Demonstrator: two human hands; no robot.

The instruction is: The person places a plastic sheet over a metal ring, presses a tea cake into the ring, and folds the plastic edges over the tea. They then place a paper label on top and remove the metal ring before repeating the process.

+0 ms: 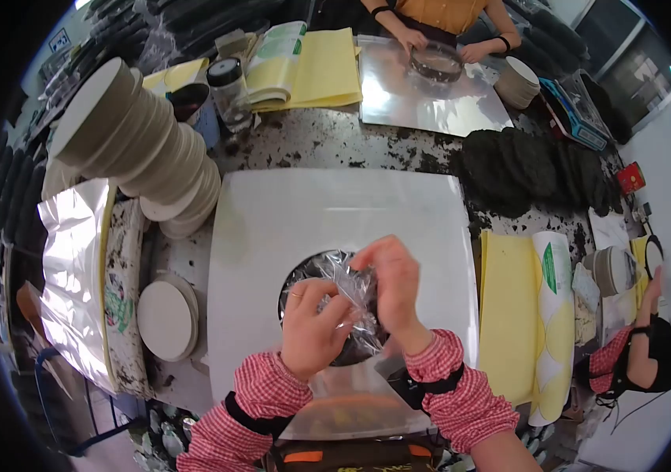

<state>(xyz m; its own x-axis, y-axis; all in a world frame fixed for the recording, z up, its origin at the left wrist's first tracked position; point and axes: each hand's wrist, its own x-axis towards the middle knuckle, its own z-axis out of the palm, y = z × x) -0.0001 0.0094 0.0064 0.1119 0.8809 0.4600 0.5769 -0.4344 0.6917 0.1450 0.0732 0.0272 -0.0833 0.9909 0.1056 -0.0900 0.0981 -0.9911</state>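
Note:
A dark round disc or shallow dish (290,282) lies on the white board in front of me, mostly covered by crinkled see-through plastic film (361,303). My left hand (312,324) is over its left side, fingers curled and pinching the film. On the other side my right hand (395,287) bends over the film, its fingertips closed on a fold near the top. What lies beneath the film is partly hidden by both hands. The white board (272,208) sits on the worktable.
Tall stacks of pale round discs (143,134) stand at left, with a lower stack (166,318) nearer. Dark, rough round cakes (532,169) lie at back right. Yellow sheets (507,315) flank the board. Across the table, a person's hands (410,41) hold a round item; another person (650,354) is at right.

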